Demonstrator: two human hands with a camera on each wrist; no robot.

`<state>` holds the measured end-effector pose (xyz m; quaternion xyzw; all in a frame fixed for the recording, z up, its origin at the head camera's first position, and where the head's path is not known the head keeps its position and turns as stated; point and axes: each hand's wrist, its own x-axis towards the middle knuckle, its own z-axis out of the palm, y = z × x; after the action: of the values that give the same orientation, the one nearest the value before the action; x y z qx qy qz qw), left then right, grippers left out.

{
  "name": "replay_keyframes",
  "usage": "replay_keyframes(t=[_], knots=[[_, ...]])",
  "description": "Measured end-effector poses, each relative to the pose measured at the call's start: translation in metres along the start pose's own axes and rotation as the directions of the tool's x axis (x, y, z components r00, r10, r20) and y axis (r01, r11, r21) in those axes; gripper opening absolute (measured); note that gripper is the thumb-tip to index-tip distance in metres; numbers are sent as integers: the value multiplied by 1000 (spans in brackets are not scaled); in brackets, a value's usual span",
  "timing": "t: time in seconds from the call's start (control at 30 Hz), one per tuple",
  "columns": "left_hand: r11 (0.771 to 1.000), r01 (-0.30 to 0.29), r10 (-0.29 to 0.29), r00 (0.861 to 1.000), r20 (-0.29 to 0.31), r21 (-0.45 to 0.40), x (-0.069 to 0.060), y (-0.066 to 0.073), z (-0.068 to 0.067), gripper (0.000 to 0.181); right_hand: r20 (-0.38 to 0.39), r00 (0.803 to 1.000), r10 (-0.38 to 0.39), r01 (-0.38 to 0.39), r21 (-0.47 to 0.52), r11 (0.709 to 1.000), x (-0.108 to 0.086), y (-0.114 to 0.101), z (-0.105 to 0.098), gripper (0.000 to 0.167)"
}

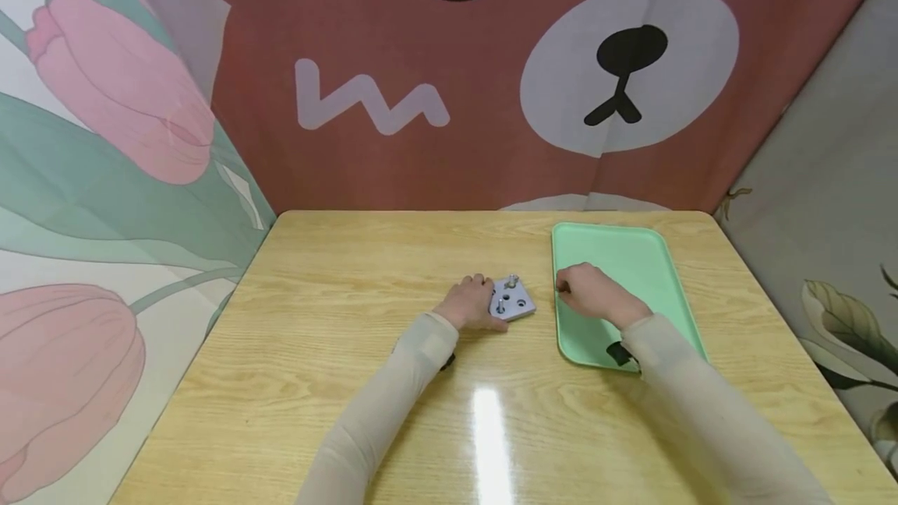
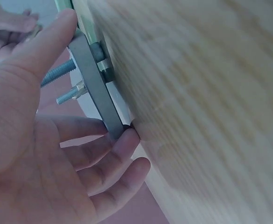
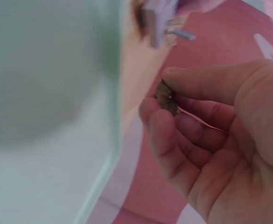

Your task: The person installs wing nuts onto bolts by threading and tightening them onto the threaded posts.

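A person in pale sleeves works with both hands at a wood-grain bench (image 1: 337, 279). The left hand (image 1: 471, 304) holds a flat grey plate (image 1: 517, 310) between thumb and fingertips by opposite edges, near the middle of the bench. Two threaded bolts (image 2: 59, 72) stand up from the plate, their heads on its underside; one carries a small nut. The right hand (image 1: 592, 292) pinches a small, dull brass-coloured piece (image 3: 164, 97) between thumb and fingers, above the left edge of a mint-green tray (image 1: 617, 252), just beside the plate. Behind hangs reddish-brown fabric (image 1: 407, 178) with a cartoon muzzle.
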<state>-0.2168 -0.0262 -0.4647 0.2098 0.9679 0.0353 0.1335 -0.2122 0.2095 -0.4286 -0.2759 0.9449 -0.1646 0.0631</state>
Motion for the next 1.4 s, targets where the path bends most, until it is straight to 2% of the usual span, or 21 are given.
replay_keyframes(t=[0.23,0.47,0.6,0.83,0.97,1.1,1.2,1.4], knots=[[1000,0,0,1000,-14,2,-2,-2,-2,88,-69,996,-57,62,71,996,19,-31,9,12],[1000,-22,22,1000,-19,7,-3,1,-4,80,-161,972,-172,184,63,981,32,-53,32,11],[1000,-22,22,1000,-21,9,-2,1,-5,77,-174,965,-196,210,69,975,34,-59,37,11],[1000,-17,17,1000,-6,12,-2,0,-4,74,-165,966,-200,206,19,978,37,-65,42,9],[1000,-12,12,1000,-4,16,-3,0,-3,73,-188,960,-209,212,-3,977,38,-67,46,8],[1000,-19,19,1000,-12,3,-4,0,-2,70,-231,959,-161,173,30,984,37,-69,50,3],[1000,-20,20,1000,-20,-5,-4,0,-1,69,-259,958,-122,142,57,988,37,-70,53,8],[1000,-15,15,999,-36,7,-2,-1,1,71,-301,948,-108,126,43,991,36,-69,56,10]])
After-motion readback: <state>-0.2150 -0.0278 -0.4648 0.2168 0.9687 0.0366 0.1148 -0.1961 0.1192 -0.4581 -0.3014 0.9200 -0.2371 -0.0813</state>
